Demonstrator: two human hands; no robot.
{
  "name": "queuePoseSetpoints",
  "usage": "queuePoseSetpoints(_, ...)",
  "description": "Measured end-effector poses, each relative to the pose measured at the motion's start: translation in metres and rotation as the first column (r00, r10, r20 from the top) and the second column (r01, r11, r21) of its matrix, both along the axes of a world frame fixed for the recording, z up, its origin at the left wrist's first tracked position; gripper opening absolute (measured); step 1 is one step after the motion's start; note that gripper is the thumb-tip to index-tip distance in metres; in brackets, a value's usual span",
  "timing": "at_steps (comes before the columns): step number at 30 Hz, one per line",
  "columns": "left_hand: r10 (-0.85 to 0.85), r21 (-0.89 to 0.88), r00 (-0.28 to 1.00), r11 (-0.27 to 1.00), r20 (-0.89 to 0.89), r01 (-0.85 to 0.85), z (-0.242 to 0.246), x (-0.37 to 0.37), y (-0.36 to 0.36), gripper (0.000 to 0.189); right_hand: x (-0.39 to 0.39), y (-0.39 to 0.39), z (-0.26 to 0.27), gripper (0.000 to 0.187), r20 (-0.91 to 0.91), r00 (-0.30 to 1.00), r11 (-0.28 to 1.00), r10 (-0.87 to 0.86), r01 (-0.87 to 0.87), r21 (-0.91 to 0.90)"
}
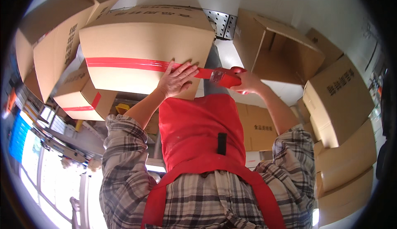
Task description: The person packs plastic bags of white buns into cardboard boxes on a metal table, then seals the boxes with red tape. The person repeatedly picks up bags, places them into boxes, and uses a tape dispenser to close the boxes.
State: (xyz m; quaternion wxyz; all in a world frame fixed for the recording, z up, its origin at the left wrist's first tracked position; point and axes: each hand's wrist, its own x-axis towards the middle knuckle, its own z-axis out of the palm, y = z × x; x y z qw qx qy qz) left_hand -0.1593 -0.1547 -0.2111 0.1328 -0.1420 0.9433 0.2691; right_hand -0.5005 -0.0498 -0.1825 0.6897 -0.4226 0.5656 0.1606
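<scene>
A large cardboard box (145, 43) lies before me with a strip of red packing tape (124, 62) running along its near face. My left hand (178, 78), fingers spread, presses flat on the tape near the box's right end. My right hand (248, 81) grips a red tape dispenser (228, 77) just beyond that end. From the dispenser a stretch of red tape reaches the box beside my left fingers. The dispenser's handle is partly hidden by my right hand.
An open empty carton (282, 55) stands at the right, with more cardboard boxes (338, 95) beyond it. At the left are a tall carton (57, 46) and a smaller one with red tape (83, 95). A perforated metal plate (218, 22) shows behind the large box.
</scene>
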Motion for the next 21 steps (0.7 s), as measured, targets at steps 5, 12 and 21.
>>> queuePoseSetpoints(5, -0.101, -0.085, 0.992, 0.991, 0.070, 0.107, 0.015, -0.021, -0.010, 0.064, -0.027, 0.018, 0.001, 0.053, -0.043, 0.999, 1.000, 0.002, -0.002, 0.004)
queuePoseSetpoints(12, -0.556, -0.198, 0.810, 0.786, 0.186, 0.585, 0.044, -0.082, -0.033, 0.057, -0.015, 0.031, -0.028, 0.055, -0.074, 0.995, 0.994, -0.067, 0.060, -0.087)
queuePoseSetpoints(21, -0.570, -0.019, 0.600, 0.716, 0.561, 0.698, 0.042, -0.128, 0.011, 0.051, 0.070, -0.013, -0.075, 0.023, -0.503, 0.862, 0.995, -0.067, 0.019, -0.101)
